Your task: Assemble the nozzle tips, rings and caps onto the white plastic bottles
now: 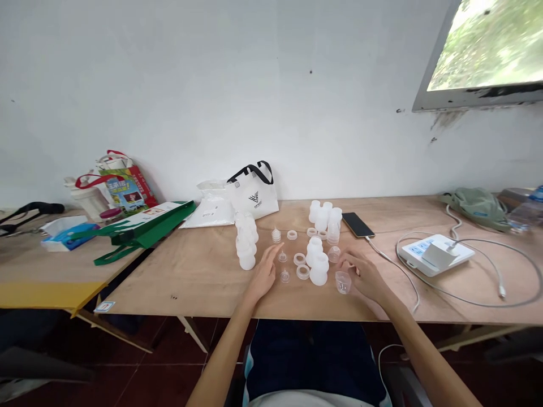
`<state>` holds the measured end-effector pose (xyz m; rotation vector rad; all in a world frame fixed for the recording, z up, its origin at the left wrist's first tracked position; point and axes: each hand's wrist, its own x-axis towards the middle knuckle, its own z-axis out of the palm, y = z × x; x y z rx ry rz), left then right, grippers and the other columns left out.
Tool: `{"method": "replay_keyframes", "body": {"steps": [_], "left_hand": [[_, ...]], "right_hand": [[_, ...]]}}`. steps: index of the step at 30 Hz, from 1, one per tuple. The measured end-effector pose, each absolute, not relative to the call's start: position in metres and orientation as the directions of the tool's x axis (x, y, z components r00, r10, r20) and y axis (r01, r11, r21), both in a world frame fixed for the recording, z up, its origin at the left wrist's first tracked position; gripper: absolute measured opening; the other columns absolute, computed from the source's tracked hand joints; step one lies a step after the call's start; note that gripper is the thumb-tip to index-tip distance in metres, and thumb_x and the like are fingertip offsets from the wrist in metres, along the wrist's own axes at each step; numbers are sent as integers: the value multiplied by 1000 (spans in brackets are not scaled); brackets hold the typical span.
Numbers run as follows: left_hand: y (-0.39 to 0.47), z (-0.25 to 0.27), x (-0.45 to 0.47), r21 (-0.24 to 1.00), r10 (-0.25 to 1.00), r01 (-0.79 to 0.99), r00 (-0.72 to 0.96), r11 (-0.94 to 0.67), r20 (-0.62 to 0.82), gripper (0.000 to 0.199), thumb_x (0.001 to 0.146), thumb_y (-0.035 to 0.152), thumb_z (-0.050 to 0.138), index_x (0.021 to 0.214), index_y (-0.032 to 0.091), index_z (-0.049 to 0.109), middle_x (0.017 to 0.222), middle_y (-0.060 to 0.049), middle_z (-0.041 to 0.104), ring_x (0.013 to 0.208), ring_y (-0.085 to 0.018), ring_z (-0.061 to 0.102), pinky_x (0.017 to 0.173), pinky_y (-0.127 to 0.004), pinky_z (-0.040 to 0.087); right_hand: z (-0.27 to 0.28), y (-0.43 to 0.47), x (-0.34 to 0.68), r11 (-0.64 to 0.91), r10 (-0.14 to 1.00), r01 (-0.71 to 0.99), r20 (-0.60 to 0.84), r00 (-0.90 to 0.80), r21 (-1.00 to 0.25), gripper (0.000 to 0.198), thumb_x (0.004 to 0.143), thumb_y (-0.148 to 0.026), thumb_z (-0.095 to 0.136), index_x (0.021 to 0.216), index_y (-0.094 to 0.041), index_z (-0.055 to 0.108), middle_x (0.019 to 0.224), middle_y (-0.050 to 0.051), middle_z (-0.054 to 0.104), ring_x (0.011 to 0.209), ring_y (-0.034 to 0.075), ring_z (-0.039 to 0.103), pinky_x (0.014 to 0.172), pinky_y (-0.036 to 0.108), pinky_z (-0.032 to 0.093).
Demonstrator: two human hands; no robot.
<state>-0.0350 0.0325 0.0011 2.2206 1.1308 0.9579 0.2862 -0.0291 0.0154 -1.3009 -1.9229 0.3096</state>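
"Beside the fingers of the left hand, what lies?"

"Two clear teat-like pieces, just to their right; those fingers stretch forward, close together, and white bottles stand to their left."

"And around the fingers of the right hand?"

"They curl; whether they pinch anything, I can't tell. A clear dome sits just left of their tips, a clear cup just nearer the person, other bottles farther left."
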Motion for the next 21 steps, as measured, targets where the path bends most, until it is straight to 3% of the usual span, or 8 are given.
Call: {"method": "replay_keyframes", "body": {"steps": [4, 8, 11, 15, 21], "left_hand": [[32, 2, -35, 653, 840, 541, 440, -530, 318, 71, 90, 2, 32, 153, 31, 41, 160, -4, 42, 147, -20, 41, 123, -44, 35], [34, -2, -35, 646, 833, 540, 454, -539, 315, 66, 87, 0, 33, 145, 25, 52, 148, -6, 56, 137, -21, 52, 120, -45, 39], [34, -3, -35, 642, 827, 533, 454, -551, 332, 66, 85, -2, 33, 140, 26, 56, 144, -6, 59, 132, -21, 56, 116, -44, 43], [30, 0, -34, 647, 828, 530, 449, -548, 334, 66, 87, -1, 32, 141, 28, 56, 143, -5, 59, 129, -21, 59, 113, -42, 46], [27, 4, -34, 664, 862, 557, 403, -499, 309, 67, 90, 4, 34, 152, 30, 40, 133, -6, 65, 123, -21, 62, 109, -43, 47]], "right_hand": [[28, -44, 299, 447, 888, 675, 203, -412, -587, 52, 71, -2, 42, 104, -30, 71, 120, 3, 67, 110, 23, 64, 92, 37, 52], [27, -43, 301, 328, 929, 715, 76, -361, -617, 46, 81, -11, 46, 115, -31, 69, 104, 3, 73, 93, 24, 69, 84, 40, 56], [26, -39, 302, 238, 958, 735, 28, -286, -635, 34, 89, -28, 54, 120, -30, 66, 89, 2, 73, 78, 24, 69, 73, 39, 57], [30, -38, 304, 119, 990, 744, 22, -139, -658, 39, 88, -45, 62, 125, -31, 59, 87, 2, 73, 75, 25, 69, 71, 39, 56], [41, -39, 297, 141, 990, 832, 67, -125, -537, 25, 82, -47, 70, 98, -29, 65, 83, 2, 68, 69, 24, 64, 64, 38, 52]]}}
